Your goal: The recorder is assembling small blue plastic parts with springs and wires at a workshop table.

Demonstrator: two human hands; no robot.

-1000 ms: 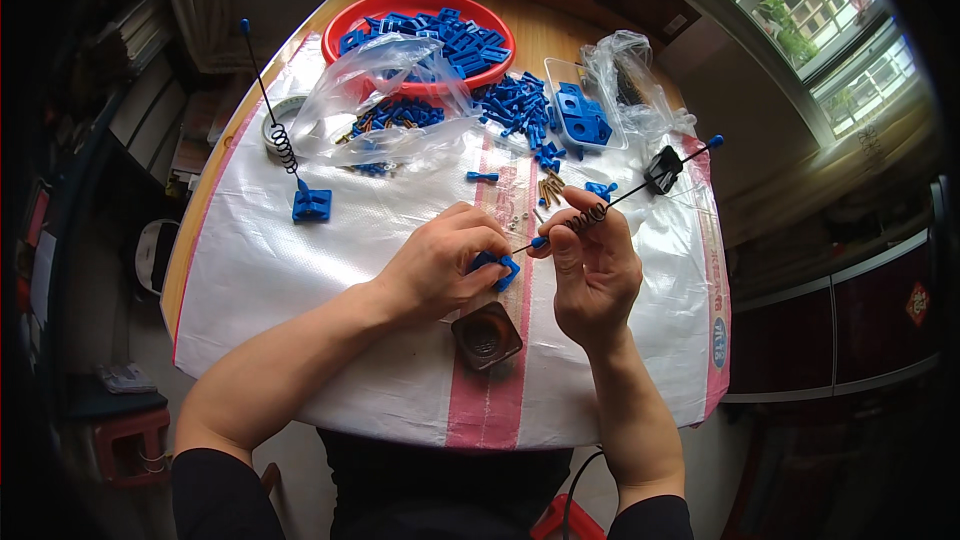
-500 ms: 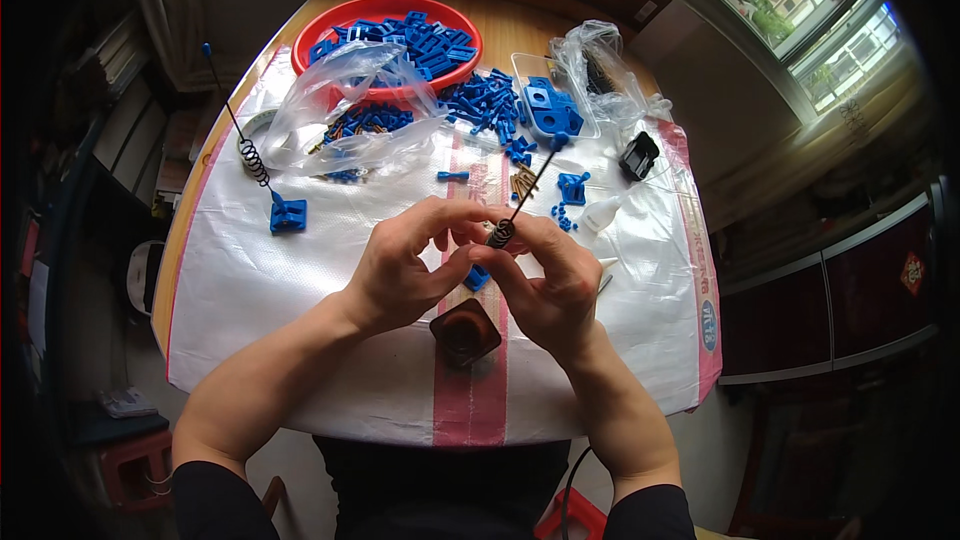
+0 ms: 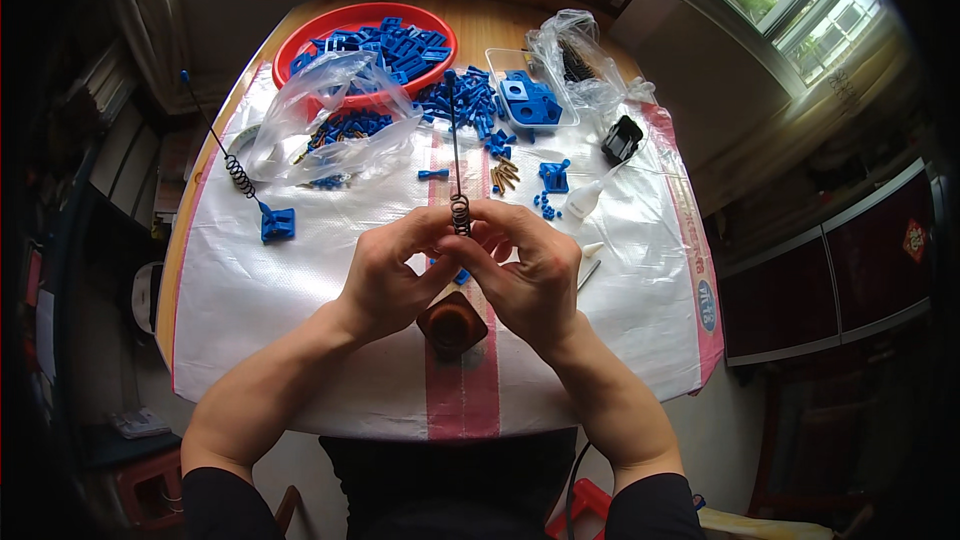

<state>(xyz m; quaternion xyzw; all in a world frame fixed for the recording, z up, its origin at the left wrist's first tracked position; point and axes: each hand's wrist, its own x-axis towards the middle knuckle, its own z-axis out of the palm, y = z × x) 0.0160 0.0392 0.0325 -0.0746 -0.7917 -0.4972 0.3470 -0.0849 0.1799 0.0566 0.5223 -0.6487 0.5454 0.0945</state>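
Observation:
Over the middle of the table both my hands are closed on a black coil spring (image 3: 460, 214), whose thin straight rod points away from me. My left hand (image 3: 390, 265) pinches it from the left, and my right hand (image 3: 525, 270) grips it from the right, thumb across the lower coils. A blue plastic piece (image 3: 461, 277) shows partly below the fingers; whether it joins the spring is hidden. Just nearer to me stands a dark brown square-shouldered bottle (image 3: 453, 326). At the left, a similar spring (image 3: 239, 177) with a blue-tipped rod rises from a blue square base (image 3: 278, 224).
A red basin (image 3: 447, 38) of blue parts stands at the back, with a clear plastic bag (image 3: 290, 130) before it. Right of these are a clear tray (image 3: 570, 118), brass pins (image 3: 505, 176), a blue base (image 3: 553, 177), a white squeeze bottle (image 3: 586, 200) and a black case (image 3: 622, 139).
The spring and rod have swung from leaning right to nearly straight away from me. My hands have shifted slightly left in view, as has the whole scene.

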